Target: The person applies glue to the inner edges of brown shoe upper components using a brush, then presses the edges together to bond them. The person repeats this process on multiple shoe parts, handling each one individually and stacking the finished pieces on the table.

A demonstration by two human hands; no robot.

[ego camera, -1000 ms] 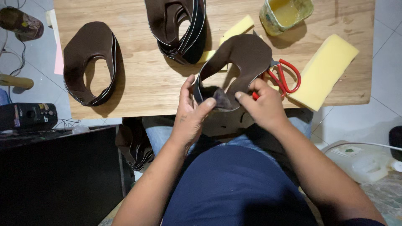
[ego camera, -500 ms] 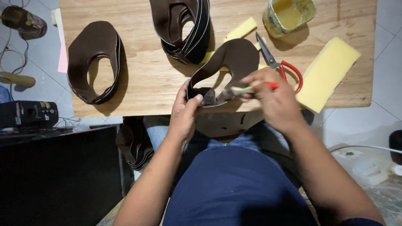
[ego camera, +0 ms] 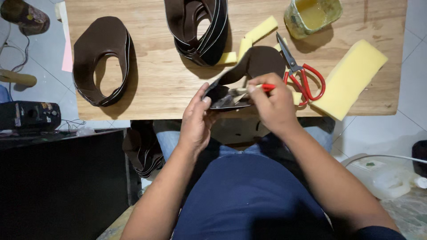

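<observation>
1. At about 9 o'clock a single dark brown leather cut-out (ego camera: 103, 60) lies flat on the wooden table (ego camera: 155, 89), well apart from both hands.
2. At 12 o'clock sits a stack of similar brown leather pieces (ego camera: 198, 29), with small yellow foam scraps (ego camera: 260, 31) just beside it at its 3 o'clock.
3. The left hand (ego camera: 195, 122) is at the table's near edge, fingers curled shut around the lower end of a dark brown leather piece (ego camera: 249, 69), thumb on top.
4. That leather piece rises from the left hand toward 1 o'clock, its broad end over the table near the centre.
5. The right hand (ego camera: 273, 106) is closed in a pinch on a small brush with a red handle (ego camera: 258, 88); the brush tip touches the leather just beside the left thumb.
6. Red-handled scissors (ego camera: 300, 73) lie at 2 o'clock of the right hand, close to the leather.
7. A stained jar of yellowish liquid (ego camera: 313, 15) stands at 1 o'clock.
8. A large yellow foam block (ego camera: 351, 78) lies at 3 o'clock, touching the scissor handles.
</observation>
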